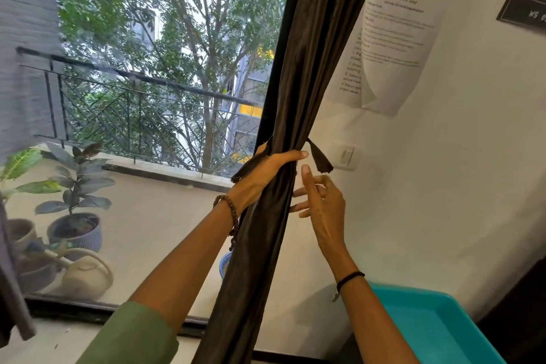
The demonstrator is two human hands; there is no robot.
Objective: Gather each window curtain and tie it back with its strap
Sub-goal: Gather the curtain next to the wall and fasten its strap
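Curtain [310,68] one, gripped; strap ends [320,156] perhaps two.

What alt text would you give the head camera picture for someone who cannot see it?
A person's left hand grips a gathered dark curtain beside a window, while the open right hand hovers by a loose strap end. Potted plants stand on the balcony outside.

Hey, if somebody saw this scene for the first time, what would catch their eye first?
The glossy dark brown curtain bunched into a column down the middle, with the left hand gripping it at mid-height. Just right of it, the right hand hovers, holding nothing, below a dangling dark strap end. A bright teal plastic tray sits bottom right.
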